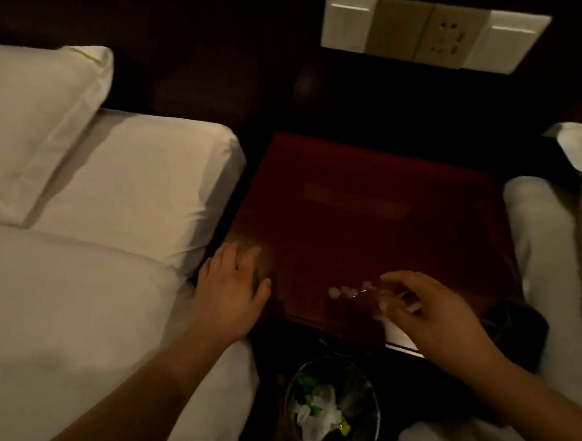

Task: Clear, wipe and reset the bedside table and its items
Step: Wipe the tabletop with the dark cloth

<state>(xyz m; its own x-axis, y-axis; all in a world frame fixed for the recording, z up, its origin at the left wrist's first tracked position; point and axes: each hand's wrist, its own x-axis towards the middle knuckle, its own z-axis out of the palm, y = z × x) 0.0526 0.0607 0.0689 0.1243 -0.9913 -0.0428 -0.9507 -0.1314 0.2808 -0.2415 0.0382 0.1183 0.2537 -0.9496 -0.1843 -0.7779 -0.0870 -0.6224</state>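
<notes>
Head view, dim light: a dark red bedside table [365, 189] stands between two white beds, and its tabletop carries nothing apart from what the hands bring to it. The left hand [229, 291] lies at the near left corner of the tabletop, its fingers [251, 256] straight, slightly spread and holding nothing. The right hand [436, 317] is over the near edge, its fingers curled around a clear object [364, 292] that glints and is too blurred to name. On the floor just in front of the table is a round wastebasket [289, 399]; it holds crumpled white tissue [318, 418], a green scrap [305, 381] and a yellow scrap [344, 428]. A pillow [31, 116] lies on the left bed [129, 181]. A switch and socket panel [434, 30] sits on the wall above the table.
</notes>
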